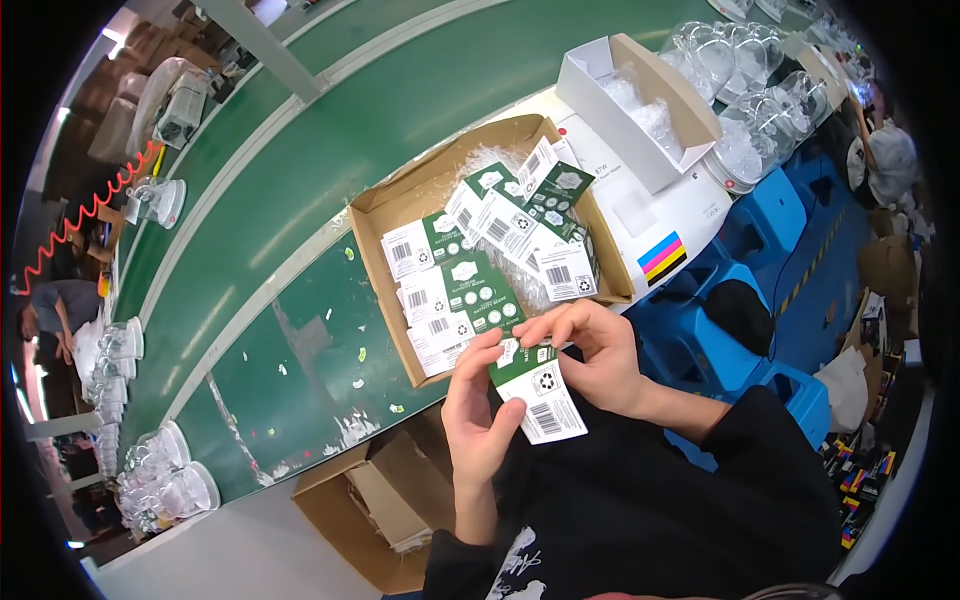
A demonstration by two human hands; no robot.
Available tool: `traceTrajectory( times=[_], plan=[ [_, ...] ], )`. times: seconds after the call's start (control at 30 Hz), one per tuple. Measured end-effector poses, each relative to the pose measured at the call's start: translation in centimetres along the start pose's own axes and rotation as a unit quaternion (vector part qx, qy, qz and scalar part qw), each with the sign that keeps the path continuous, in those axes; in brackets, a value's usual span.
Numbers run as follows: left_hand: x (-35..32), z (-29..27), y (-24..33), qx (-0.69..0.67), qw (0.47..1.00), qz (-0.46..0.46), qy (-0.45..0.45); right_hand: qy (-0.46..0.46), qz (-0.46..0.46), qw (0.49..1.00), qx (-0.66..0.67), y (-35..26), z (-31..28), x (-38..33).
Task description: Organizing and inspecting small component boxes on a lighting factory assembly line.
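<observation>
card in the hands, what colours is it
The card is green and white with black markings; the head view shows it best.

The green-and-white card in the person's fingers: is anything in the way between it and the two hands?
Nothing visible. The left hand and right hand both hold the green-and-white card directly, with no other object between.

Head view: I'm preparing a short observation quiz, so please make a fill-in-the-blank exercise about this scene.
1. The left hand and right hand hold a green-and-____ card.
2. The cardboard box with more cards in it is coloured ____.
3. The plastic stools at the picture's right are coloured ____.

Missing words: white; brown; blue.
</observation>
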State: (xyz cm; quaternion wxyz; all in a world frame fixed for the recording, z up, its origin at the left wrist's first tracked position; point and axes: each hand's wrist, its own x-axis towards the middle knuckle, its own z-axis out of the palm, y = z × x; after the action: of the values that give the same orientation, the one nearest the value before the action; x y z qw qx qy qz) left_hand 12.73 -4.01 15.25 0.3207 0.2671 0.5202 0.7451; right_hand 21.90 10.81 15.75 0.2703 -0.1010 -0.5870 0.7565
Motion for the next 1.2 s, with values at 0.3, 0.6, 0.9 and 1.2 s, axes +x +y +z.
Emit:
traceTrajectory(
  times=[0.3, 0.6, 0.9, 1.2],
  plan=[
    [0.4, 0.1, 0.6, 0.036, 0.996, -0.026, -0.073, 0.006, 0.065, 0.994, -0.085, -0.5, -1.0, -0.6],
    [0.2, 0.6, 0.4, 0.135, 0.987, -0.089, -0.011, -0.024, 0.154, 0.986, -0.06, -1.7, -2.7, 0.1],
    [-0.5, 0.1, 0.8, 0.227, 0.973, -0.027, 0.037, -0.173, 0.057, 0.964, -0.193, -2.6, -2.0, 0.6],
    [-0.9, -0.5, 0.0, 0.263, 0.965, 0.009, 0.014, -0.105, -0.162, 0.862, -0.468, -3.5, -5.4, 10.6]
  ],
)
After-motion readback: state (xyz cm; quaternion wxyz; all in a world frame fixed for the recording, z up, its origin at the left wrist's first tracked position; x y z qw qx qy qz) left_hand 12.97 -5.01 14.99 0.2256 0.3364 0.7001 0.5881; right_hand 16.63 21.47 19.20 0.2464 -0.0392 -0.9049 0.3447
